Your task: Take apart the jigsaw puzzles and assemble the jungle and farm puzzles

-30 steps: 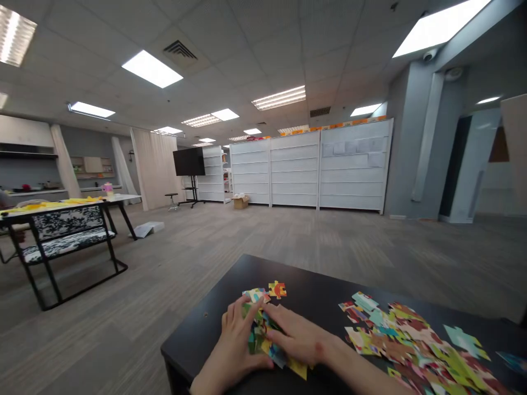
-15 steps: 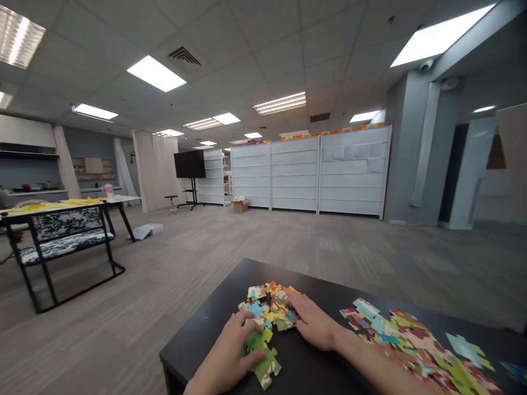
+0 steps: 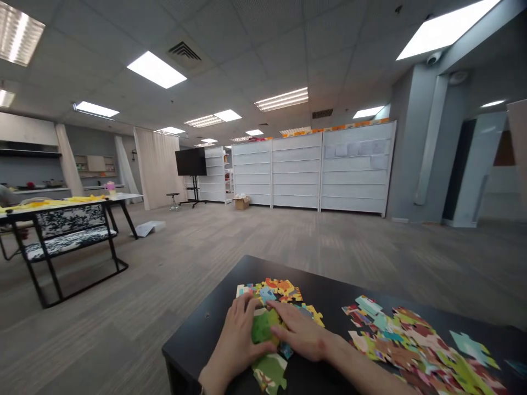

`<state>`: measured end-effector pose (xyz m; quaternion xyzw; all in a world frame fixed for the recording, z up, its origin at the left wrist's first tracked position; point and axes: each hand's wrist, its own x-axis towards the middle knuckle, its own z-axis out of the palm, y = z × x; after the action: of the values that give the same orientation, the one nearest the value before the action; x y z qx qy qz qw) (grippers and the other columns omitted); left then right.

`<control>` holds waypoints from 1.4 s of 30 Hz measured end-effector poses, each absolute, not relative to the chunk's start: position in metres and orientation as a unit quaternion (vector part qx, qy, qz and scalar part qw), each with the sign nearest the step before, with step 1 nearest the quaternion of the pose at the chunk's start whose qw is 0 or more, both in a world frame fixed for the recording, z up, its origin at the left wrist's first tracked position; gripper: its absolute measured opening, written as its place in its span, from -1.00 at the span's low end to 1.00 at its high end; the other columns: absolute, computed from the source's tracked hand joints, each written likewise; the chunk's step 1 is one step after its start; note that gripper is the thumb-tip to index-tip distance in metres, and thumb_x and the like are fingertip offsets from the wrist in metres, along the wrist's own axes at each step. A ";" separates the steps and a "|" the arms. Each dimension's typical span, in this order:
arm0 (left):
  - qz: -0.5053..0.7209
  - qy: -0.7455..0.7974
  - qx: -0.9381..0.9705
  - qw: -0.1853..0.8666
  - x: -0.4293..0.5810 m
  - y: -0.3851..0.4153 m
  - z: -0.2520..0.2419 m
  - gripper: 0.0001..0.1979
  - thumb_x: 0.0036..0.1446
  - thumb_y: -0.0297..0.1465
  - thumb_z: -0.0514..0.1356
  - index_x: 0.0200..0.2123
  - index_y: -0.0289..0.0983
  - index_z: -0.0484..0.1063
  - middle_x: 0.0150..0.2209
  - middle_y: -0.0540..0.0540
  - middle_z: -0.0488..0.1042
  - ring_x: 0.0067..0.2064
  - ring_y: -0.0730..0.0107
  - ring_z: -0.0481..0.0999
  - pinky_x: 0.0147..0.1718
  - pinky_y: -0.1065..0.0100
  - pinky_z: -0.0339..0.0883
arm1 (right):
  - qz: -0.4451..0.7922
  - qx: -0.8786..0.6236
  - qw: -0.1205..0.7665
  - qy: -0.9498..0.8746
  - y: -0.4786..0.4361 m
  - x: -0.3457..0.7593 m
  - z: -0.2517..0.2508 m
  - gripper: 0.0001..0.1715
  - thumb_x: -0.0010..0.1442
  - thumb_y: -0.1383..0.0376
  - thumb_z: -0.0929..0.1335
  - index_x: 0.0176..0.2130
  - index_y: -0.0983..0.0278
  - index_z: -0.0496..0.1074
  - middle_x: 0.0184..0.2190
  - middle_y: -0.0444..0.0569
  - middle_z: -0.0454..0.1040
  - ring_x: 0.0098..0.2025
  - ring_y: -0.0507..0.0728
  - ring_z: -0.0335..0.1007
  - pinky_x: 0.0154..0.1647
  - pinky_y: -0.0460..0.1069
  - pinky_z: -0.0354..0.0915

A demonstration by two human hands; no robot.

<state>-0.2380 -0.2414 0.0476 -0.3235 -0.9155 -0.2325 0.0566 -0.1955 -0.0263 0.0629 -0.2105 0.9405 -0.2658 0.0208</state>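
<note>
My left hand (image 3: 241, 337) rests on the black table, its fingers and thumb curved around green jigsaw pieces (image 3: 262, 327). A green and brown piece (image 3: 270, 373) lies just below its thumb. My right hand (image 3: 302, 332) meets it from the right, thumb and forefinger on the yellow-green edge of the same pieces; its fingers partly hide what they grip. Beyond both hands lies a joined patch of orange, yellow and blue pieces (image 3: 284, 288). More yellow pieces (image 3: 315, 315) show past my right hand, and some blue ones peek out beneath it.
A heap of loose jigsaw pieces (image 3: 420, 340) covers the right side of the black table (image 3: 214, 307). To the left stand a patterned chair (image 3: 72, 236) and a table with yellow material. White shelving (image 3: 296, 173) and a screen on a stand (image 3: 190, 163) are farther back.
My right hand has moved left and nearer, from the orange patch to the green pieces beside my left hand. Yellow pieces now show at its right. The view has shifted slightly.
</note>
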 end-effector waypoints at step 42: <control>-0.220 -0.905 -0.356 -0.076 -0.338 -0.217 0.053 -0.24 0.25 0.14 0.02 0.36 -0.16 0.15 0.41 -0.23 0.09 0.44 -0.15 -0.07 0.31 -0.28 -0.26 | -0.172 -0.045 0.027 0.984 -0.001 -0.168 0.060 -0.06 0.21 -0.25 0.27 0.39 0.13 0.13 0.47 0.14 -0.08 0.49 0.38 -0.33 0.44 0.32 -0.42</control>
<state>-0.3379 -0.2168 0.0529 -0.3558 -0.9051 -0.2200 -0.0765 -0.1677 -0.0013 0.0603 -0.0449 0.9838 -0.1717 0.0268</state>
